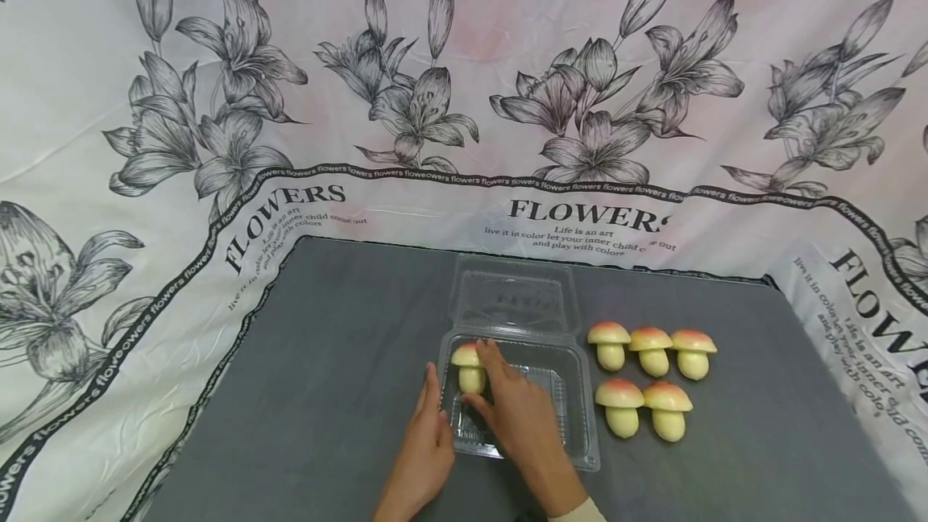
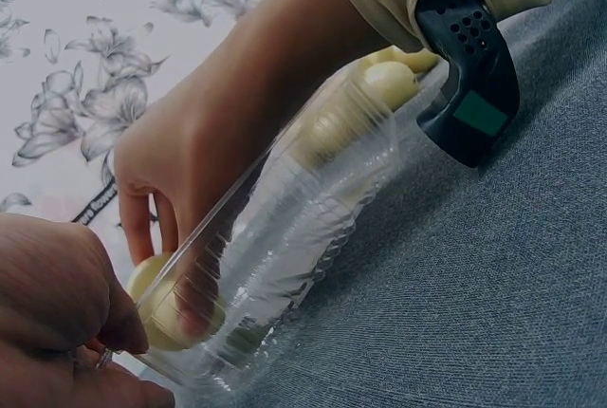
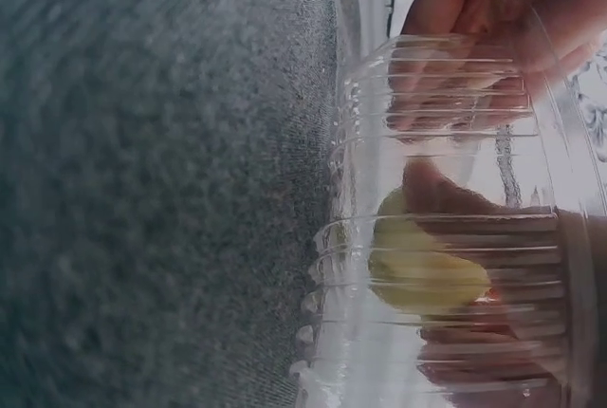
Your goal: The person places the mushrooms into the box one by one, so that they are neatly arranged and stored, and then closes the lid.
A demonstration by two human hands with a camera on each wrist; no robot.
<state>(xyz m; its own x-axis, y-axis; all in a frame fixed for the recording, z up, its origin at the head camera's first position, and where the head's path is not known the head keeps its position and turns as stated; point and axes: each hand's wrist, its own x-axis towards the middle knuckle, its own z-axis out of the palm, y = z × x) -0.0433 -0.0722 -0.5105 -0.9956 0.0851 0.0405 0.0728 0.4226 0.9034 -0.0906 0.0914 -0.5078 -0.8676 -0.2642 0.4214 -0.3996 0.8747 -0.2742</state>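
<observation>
A clear plastic clamshell box (image 1: 590, 433) stands on the grey table with its lid (image 1: 511, 296) folded back, away from me. Inside its left end is a toy mushroom (image 1: 471, 379) with a red-yellow cap and pale stem. My right hand (image 1: 524, 413) reaches into the box and grips this mushroom between thumb and fingers. In the right wrist view the mushroom (image 3: 422, 266) shows through the ribbed plastic wall. At the box's left side, my left hand (image 1: 423, 449) pinches the rim, thumb and fingers on either side in the left wrist view.
Several matching mushrooms (image 1: 621, 408) lie to the right of the box, in two rows. The grey table (image 1: 326, 377) extends to both sides. A white floral cloth (image 1: 406, 208) hangs behind and around it.
</observation>
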